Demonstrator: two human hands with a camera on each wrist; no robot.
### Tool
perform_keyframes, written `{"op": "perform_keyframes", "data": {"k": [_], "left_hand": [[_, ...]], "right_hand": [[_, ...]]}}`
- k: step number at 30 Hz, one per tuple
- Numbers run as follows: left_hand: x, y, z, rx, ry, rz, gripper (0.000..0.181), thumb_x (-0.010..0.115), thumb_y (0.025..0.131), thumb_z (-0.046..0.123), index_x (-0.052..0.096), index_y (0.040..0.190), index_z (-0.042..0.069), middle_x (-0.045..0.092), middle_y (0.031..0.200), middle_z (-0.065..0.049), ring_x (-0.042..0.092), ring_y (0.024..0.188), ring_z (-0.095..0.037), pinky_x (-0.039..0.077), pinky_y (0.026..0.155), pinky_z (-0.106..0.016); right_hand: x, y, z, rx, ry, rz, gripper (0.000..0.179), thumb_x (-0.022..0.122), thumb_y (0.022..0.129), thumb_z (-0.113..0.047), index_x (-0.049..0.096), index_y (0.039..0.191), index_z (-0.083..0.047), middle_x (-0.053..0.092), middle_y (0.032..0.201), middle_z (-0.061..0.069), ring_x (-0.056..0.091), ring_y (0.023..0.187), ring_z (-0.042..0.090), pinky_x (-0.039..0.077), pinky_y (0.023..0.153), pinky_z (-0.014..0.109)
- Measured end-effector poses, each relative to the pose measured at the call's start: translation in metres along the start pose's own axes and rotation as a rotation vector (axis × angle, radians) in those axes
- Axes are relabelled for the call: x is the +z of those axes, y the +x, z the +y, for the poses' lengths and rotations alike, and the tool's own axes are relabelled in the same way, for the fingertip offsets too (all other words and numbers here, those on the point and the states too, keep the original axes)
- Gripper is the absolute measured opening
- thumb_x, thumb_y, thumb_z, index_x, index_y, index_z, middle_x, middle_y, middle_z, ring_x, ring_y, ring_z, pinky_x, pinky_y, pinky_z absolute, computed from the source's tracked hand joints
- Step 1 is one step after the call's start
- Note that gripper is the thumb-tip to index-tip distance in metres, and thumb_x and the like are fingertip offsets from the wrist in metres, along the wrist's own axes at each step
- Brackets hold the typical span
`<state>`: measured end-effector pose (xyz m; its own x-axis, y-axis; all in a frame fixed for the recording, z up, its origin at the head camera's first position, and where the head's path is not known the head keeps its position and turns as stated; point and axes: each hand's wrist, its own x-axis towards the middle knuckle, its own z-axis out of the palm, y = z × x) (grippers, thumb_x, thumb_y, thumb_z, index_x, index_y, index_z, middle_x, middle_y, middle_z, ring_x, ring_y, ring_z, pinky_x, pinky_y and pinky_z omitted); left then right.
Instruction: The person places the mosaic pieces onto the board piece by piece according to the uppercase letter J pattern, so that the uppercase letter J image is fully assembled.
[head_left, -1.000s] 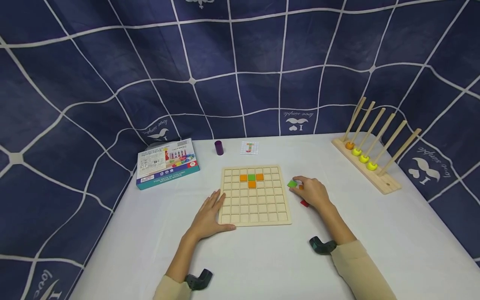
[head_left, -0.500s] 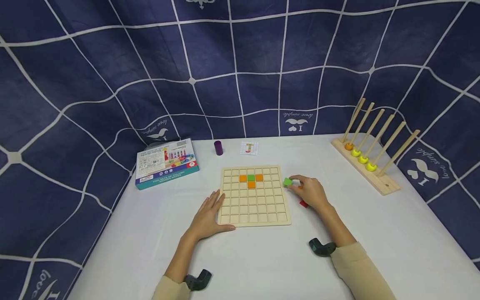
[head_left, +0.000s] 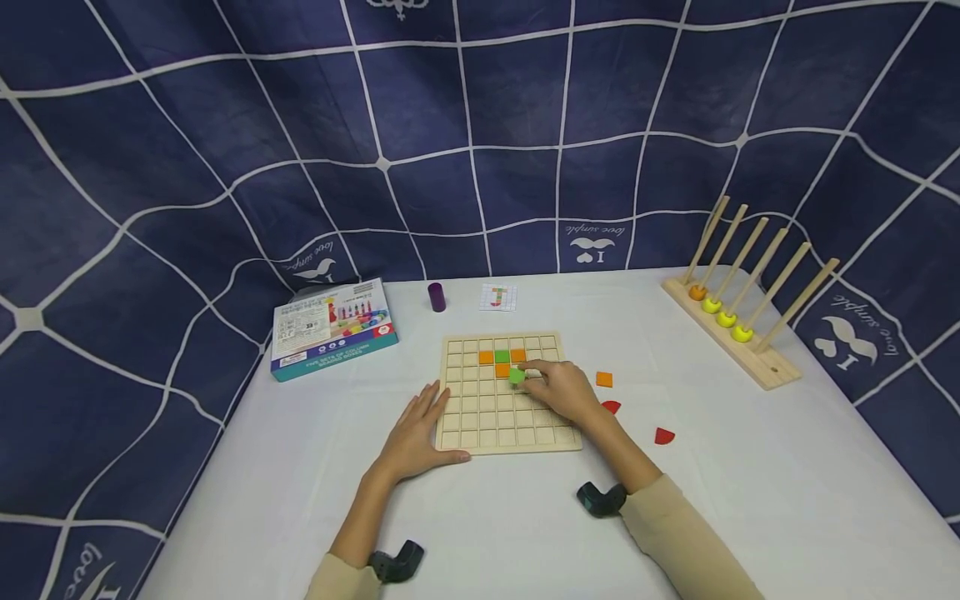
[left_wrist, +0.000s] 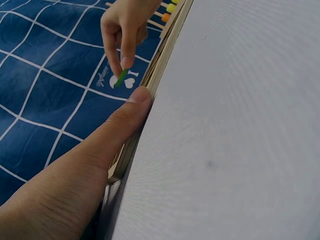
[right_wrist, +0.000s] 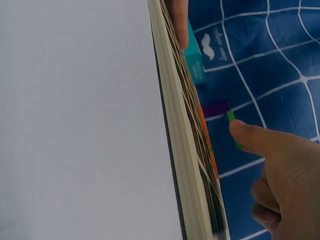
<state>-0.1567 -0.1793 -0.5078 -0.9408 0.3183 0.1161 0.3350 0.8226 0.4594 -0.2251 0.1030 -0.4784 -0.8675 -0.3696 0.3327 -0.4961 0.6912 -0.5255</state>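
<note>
Tile, green [head_left: 517, 377], pinched between thumb and fingertip of the right hand [head_left: 566, 392] and held just above a gridded wooden board [head_left: 506, 423], apart from it in both wrist views. The left hand [head_left: 412, 433] grasps nothing; its fingers lie extended along the side of the board nearest it, with the thumb at the near edge. Just beyond and to the left of the right fingertips, three orange tiles [head_left: 487, 357] and a second green tile [head_left: 502, 356] sit in cells. On the surface [head_left: 525, 517] to the right of the right hand lie a loose orange tile [head_left: 603, 379] and two red pieces [head_left: 664, 436]. Farther off, past both hands, are a purple cylinder [head_left: 437, 297] and a patterned card [head_left: 498, 297]; a box [head_left: 333, 329] lies beyond the left hand, a pegged bead stand [head_left: 727, 340] beyond the right. In judgement, the held tile is light, thin and stiff, hardly fragile, though its smooth faces may slip; opposite edges offer the surest hold. The board is probably rigid, apt to slide if nudged, and best steadied by its rim.
</note>
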Motion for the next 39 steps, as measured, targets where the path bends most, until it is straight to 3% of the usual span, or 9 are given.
{"op": "perform_keyframes", "data": {"k": [4,6,8,11,20,25,34,39], "left_hand": [[0.0,0.001,-0.001,-0.012,0.005,-0.023,0.117,0.057,0.059,0.082,0.026,0.146,0.01,0.013,0.154,-0.005,0.006,0.14,-0.017,0.007,0.113,-0.036],[0.0,0.001,-0.001,-0.02,0.009,-0.033,0.118,0.056,0.058,0.083,0.025,0.147,0.011,0.012,0.154,-0.004,0.004,0.14,-0.016,0.006,0.113,-0.035],[0.0,0.001,-0.002,-0.02,0.012,-0.035,0.118,0.056,0.058,0.083,0.025,0.147,0.011,0.012,0.154,-0.004,0.004,0.14,-0.016,0.006,0.113,-0.035],[0.0,0.001,-0.002,-0.02,0.012,-0.035,0.117,0.057,0.058,0.082,0.025,0.146,0.011,0.012,0.154,-0.005,0.005,0.14,-0.017,0.007,0.113,-0.036],[-0.001,0.0,-0.001,-0.004,0.005,-0.021,0.116,0.059,0.059,0.08,0.028,0.145,0.009,0.015,0.153,-0.007,0.008,0.14,-0.02,0.008,0.113,-0.037],[0.0,0.0,-0.001,0.01,0.005,-0.009,0.116,0.059,0.059,0.08,0.028,0.145,0.008,0.016,0.153,-0.007,0.009,0.14,-0.021,0.009,0.113,-0.038],[0.0,-0.001,-0.001,0.009,0.009,-0.003,0.115,0.059,0.059,0.08,0.029,0.145,0.008,0.016,0.153,-0.008,0.01,0.14,-0.021,0.009,0.113,-0.038],[0.0,-0.001,0.0,0.013,0.008,-0.008,0.116,0.059,0.06,0.08,0.028,0.145,0.008,0.016,0.153,-0.008,0.009,0.14,-0.021,0.009,0.113,-0.037]], "right_hand": [[0.013,0.005,-0.006,-0.032,-0.006,-0.014,0.032,0.072,0.08,-0.035,0.071,0.105,-0.015,0.069,0.079,0.0,0.054,0.063,0.01,0.048,0.061,0.031],[0.018,0.006,-0.006,-0.043,-0.013,-0.012,0.03,0.072,0.08,-0.034,0.071,0.104,-0.015,0.07,0.096,0.001,0.063,0.08,0.013,0.052,0.073,0.035],[0.021,0.007,-0.006,-0.052,-0.013,-0.019,0.029,0.071,0.081,-0.033,0.071,0.104,-0.016,0.069,0.1,0.001,0.064,0.091,0.016,0.051,0.08,0.037],[0.024,0.007,-0.004,-0.056,-0.014,-0.027,0.029,0.071,0.081,-0.033,0.072,0.104,-0.016,0.069,0.101,0.001,0.064,0.094,0.017,0.051,0.08,0.037],[0.025,0.006,-0.002,-0.03,-0.02,-0.059,0.03,0.07,0.082,-0.035,0.071,0.106,-0.018,0.069,0.102,-0.001,0.055,0.066,0.005,0.051,0.068,0.03],[0.026,0.006,-0.002,-0.031,-0.004,-0.054,0.029,0.07,0.081,-0.035,0.071,0.105,-0.018,0.069,0.1,-0.001,0.05,0.062,0.004,0.05,0.065,0.029],[0.028,0.006,-0.001,-0.041,0.013,-0.043,0.028,0.071,0.081,-0.035,0.072,0.104,-0.018,0.069,0.1,-0.001,0.064,0.091,0.014,0.052,0.078,0.034],[0.025,0.004,-0.002,-0.04,0.025,-0.047,0.027,0.07,0.081,-0.035,0.071,0.105,-0.021,0.069,0.101,-0.002,0.064,0.093,0.014,0.051,0.081,0.035]]}}
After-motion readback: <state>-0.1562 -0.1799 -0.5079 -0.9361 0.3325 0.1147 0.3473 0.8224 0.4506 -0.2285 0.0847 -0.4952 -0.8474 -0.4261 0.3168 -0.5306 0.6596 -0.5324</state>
